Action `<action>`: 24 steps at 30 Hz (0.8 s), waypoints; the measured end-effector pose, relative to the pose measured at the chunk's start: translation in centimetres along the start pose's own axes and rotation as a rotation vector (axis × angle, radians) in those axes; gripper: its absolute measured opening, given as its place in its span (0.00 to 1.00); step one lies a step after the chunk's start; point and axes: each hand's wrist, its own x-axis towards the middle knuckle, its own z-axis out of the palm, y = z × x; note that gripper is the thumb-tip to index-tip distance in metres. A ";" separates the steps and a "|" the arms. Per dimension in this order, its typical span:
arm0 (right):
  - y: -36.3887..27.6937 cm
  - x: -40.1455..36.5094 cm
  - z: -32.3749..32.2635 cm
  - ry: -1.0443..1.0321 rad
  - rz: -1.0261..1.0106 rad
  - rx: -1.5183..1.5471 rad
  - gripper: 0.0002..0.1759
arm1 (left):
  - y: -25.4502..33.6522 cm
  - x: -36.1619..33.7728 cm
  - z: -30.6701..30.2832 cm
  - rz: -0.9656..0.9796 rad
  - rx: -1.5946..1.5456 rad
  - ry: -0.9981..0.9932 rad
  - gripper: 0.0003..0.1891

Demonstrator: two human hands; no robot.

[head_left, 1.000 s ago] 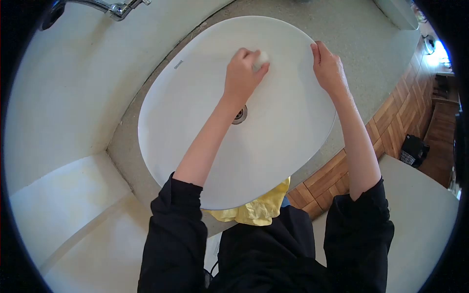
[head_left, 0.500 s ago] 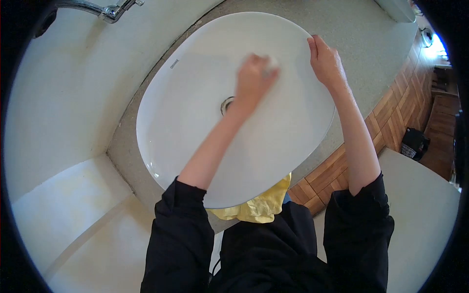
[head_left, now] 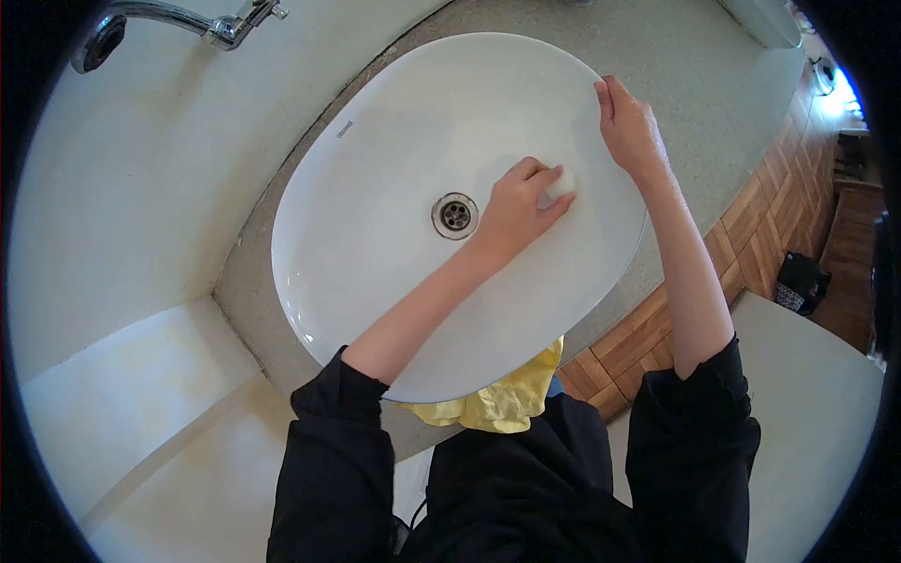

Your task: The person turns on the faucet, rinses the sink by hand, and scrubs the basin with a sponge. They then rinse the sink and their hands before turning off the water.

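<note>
Left hand (head_left: 516,202) is curling closed around a white pad (head_left: 560,183), pressing it against the inner wall of the basin (head_left: 375,94), at 3 o'clock from the drain (head_left: 455,215). Right hand (head_left: 631,131) is gripping the basin rim at 2 o'clock, fingers bent over the edge. Basin is sitting on the bench (head_left: 713,84). Yellow cloth (head_left: 502,399) is hanging at the 6 o'clock rim. Tap (head_left: 178,19) is showing at 10 o'clock.

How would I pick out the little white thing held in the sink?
Find the big white oval basin, then its round metal drain. Just right of the drain, the left hand grips a small pale pad against the bowl. It is the only loose item inside the basin; the yellow cloth sits outside the near rim.
</note>
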 end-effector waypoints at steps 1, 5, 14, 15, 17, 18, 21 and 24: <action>0.2 0.0 0.1 0.002 -0.005 0.019 0.21 | -0.7 0.1 -0.6 0.010 0.019 -0.015 0.18; 1.1 0.5 0.7 0.078 -0.031 0.128 0.24 | -4.5 4.4 -4.1 0.055 0.250 0.131 0.17; 1.8 0.1 -0.3 0.197 0.148 0.718 0.47 | 2.2 0.6 1.0 -0.057 -0.205 0.035 0.16; 1.8 0.1 -0.3 0.197 0.140 0.760 0.50 | 1.5 1.7 1.3 -0.020 -0.172 0.070 0.16; 1.7 0.2 -0.2 0.196 0.176 0.742 0.53 | -0.6 4.7 1.3 0.023 -0.081 0.226 0.16; 1.8 0.1 -0.2 0.199 0.198 0.732 0.54 | -1.5 6.5 1.0 0.036 -0.023 0.340 0.15; 1.4 0.0 -0.3 0.219 0.173 0.642 0.55 | -0.7 9.1 0.6 -0.022 -0.083 0.557 0.16; 1.5 0.3 -0.4 0.192 0.204 0.691 0.55 | 1.9 5.7 3.8 0.003 -0.235 0.383 0.17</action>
